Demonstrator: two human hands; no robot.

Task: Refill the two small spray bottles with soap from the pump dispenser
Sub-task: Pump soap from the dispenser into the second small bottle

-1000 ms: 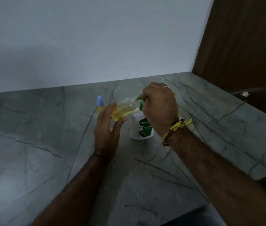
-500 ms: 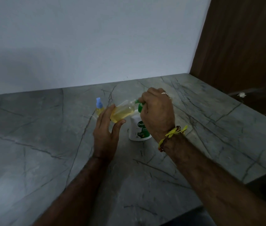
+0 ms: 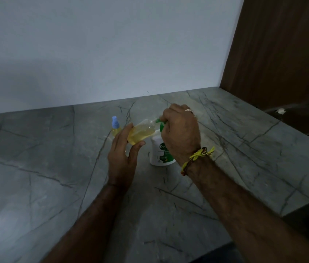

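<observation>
Filling step, first bottle. The left hand (image 3: 121, 156) pinches an uncapped spray bottle (image 3: 141, 133), tilted, its mouth touching the green nozzle of the pump dispenser (image 3: 161, 152) on the worktop (image 3: 36, 177). The right hand (image 3: 181, 133) is closed over the pump head. A capped second bottle (image 3: 115, 128) stands just beyond the left grip. Next, probably: press steadily, keeping mouth under nozzle.

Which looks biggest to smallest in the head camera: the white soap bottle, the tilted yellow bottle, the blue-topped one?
1. White soap bottle, partly hidden.
2. Tilted yellow bottle.
3. Blue-topped bottle, farther back and half hidden, so unsure.
</observation>
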